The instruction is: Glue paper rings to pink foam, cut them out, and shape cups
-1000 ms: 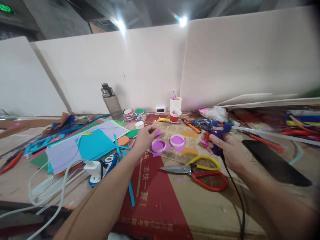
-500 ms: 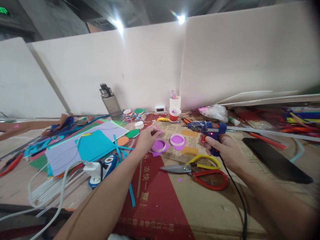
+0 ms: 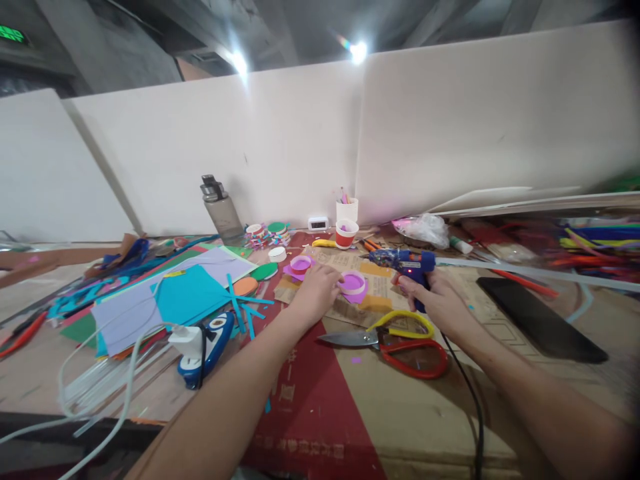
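Note:
My right hand (image 3: 434,293) is wrapped round a blue glue gun (image 3: 400,259), its nozzle pointing left and its black cord hanging down. A small red light shows on its body. My left hand (image 3: 320,290) is over the brown paper with its fingers bent together, the fingertips at the left rim of a pale ring on purple paper (image 3: 353,284). What lies under these fingers is hidden. Behind my left hand sits another ring on purple paper (image 3: 301,265). Large scissors (image 3: 377,339), with one yellow and one red handle, lie nearer me, blades pointing left.
Coloured paper sheets (image 3: 190,293), blue strips and a blue-white device with a white plug (image 3: 205,347) lie left. A bottle (image 3: 221,213), a small clock (image 3: 319,223) and a red-white cup (image 3: 346,235) stand behind. A black phone (image 3: 543,320) lies right.
My left hand has moved right and nearer me, from the rear purple piece to beside the right ring, now covering the middle ring's former place. My right hand still holds the glue gun.

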Motion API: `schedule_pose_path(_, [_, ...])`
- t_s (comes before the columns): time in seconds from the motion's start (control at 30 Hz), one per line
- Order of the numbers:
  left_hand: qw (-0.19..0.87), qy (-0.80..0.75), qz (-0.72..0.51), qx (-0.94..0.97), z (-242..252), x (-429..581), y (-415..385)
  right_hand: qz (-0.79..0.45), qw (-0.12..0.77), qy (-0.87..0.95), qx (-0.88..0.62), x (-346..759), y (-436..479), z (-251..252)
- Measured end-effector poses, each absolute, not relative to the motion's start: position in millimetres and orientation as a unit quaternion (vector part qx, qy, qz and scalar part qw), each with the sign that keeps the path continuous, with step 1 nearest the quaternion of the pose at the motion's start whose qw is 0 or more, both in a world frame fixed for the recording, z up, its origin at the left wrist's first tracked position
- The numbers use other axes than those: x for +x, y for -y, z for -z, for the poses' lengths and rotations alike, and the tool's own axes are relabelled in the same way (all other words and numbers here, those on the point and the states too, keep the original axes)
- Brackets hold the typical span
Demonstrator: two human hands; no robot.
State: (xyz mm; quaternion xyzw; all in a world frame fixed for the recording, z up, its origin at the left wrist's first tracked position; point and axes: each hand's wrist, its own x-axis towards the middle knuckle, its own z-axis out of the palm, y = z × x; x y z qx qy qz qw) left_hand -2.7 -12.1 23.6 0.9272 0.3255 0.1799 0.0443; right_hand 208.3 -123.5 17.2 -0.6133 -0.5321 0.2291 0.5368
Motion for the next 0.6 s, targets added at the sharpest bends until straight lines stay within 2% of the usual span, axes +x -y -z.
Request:
schedule_pose_path(0.33, [-0.024,-0.302,-0.126,0.945,-10.6,-0.4,6.9,-0.208,0.464,0.553,-0.660,198.5,127.2,-26.8])
schedule_pose_path(0.5, [-0.014,-0.307,-0.144,0.941,-14.7,-1.3,8.9,-0.160,0.433,0.597,-0.656,199.4,125.9,-22.6])
schedule_pose_path(0.6, [0.034,-0.327,-0.164,0.930,-18.7,-1.9,12.6,-0.133,0.390,0.612,-0.675,198.0,126.7,-23.0])
